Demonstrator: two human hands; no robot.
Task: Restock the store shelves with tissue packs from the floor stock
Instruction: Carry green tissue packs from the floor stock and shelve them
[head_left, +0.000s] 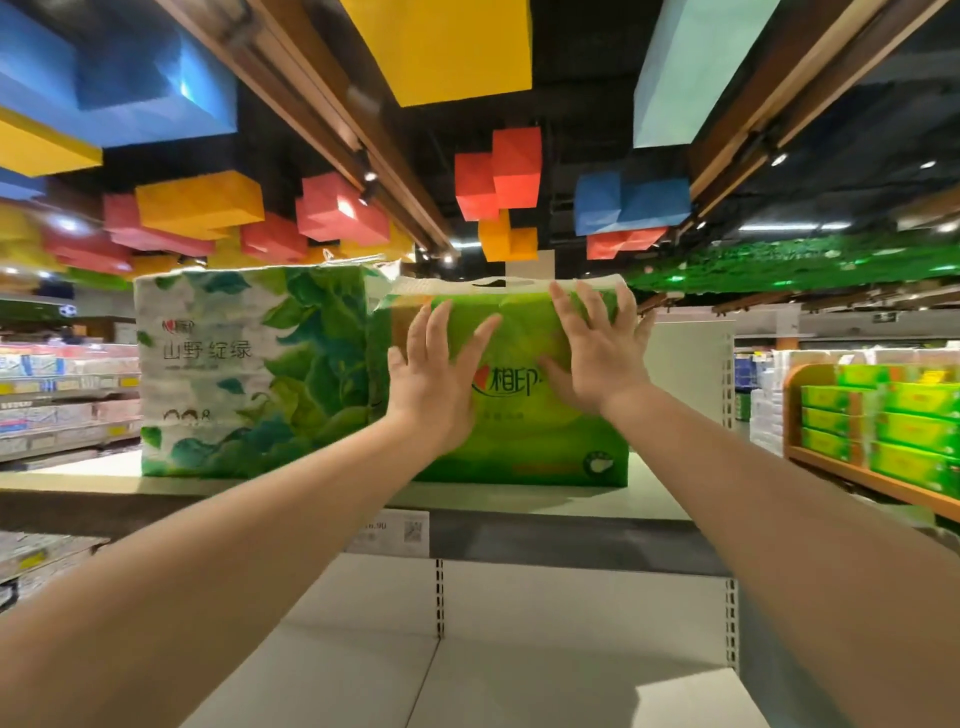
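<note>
On the top shelf (519, 499), left hand (436, 384) and right hand (597, 358), fingers spread flat against the green tissue pack (524, 447).

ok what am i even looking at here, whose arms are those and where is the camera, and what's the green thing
There is no machine here. A person wears a wide-angle camera on their head, so the single picture looks out over their own two bare arms. That lens also bends the view, which is why the ceiling with its coloured blocks looms overhead.

The left hand and right hand both press flat, fingers spread, against the front of a bright green tissue pack. It stands on the top shelf, close beside a white pack printed with leaves. Neither hand grips anything; they look to be pushing the green pack into place. A price tag hangs on the shelf edge, and the shelf below shows bare.
</note>
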